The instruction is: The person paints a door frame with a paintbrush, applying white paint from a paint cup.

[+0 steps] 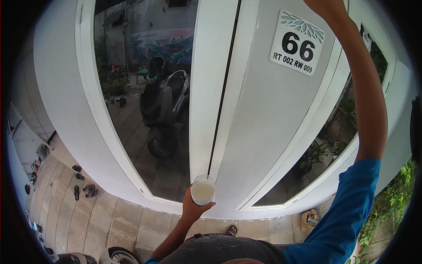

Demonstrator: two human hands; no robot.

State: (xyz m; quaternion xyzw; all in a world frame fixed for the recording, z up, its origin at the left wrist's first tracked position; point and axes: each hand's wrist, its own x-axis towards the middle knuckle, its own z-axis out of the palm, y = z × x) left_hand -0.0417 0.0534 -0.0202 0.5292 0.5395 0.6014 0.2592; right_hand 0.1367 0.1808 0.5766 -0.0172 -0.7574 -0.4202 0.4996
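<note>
My left hand (193,207) is wrapped round a clear cup (203,190) with a pale, cloudy content, held low in front of the white door frame. My right arm is raised along the right side, and my right hand (323,5) reaches the top edge of the view, where its fingers are cut off. Below and left of that hand, a white plaque (297,42) reading "66 RT 002 RW 009" is fixed on the grey wall panel (263,110).
Left of the door frame, a dark glass pane (145,97) reflects a scooter. Sandals (90,190) lie on the paved floor (127,220) at lower left. A bag-like object (309,220) stands by the wall at lower right, near green plants (391,198).
</note>
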